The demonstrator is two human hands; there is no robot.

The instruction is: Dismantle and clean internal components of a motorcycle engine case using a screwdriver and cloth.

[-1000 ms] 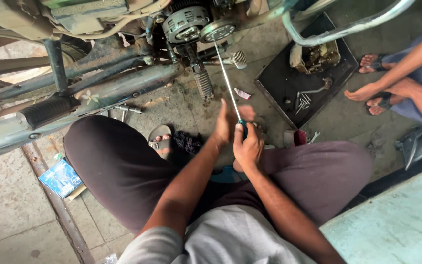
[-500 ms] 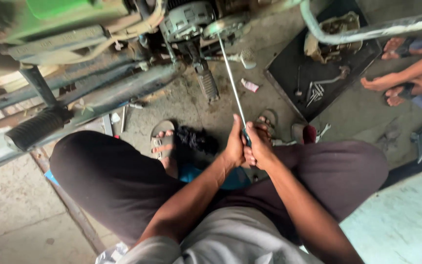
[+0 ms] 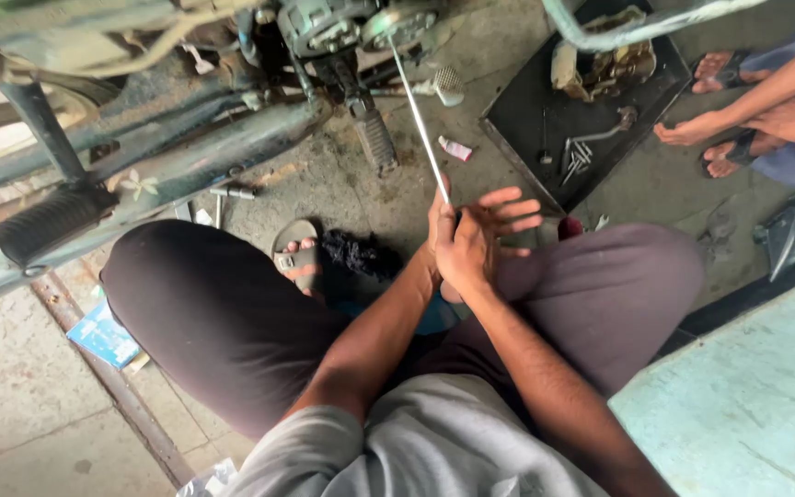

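Note:
I sit on the ground in front of a motorcycle engine (image 3: 324,23). A long thin metal screwdriver (image 3: 420,129) runs from a round engine cover down to my hands. My left hand (image 3: 434,235) wraps the handle from the left, mostly hidden behind the other hand. On the right side of the handle presses my right hand (image 3: 476,244), its fingers spread and pointing right. The handle itself is hidden between the palms.
A black tray (image 3: 526,110) holding small tools and parts lies at upper right. Another person's bare feet (image 3: 692,129) rest beside it. A footpeg (image 3: 48,221) sticks out at left, and a black rag (image 3: 356,253) lies by my sandalled foot (image 3: 296,253). Bottom right is a pale green slab (image 3: 747,405).
Both hands were clasped tightly around the handle; now the fingers of the right hand have spread apart. The screwdriver stays on the engine.

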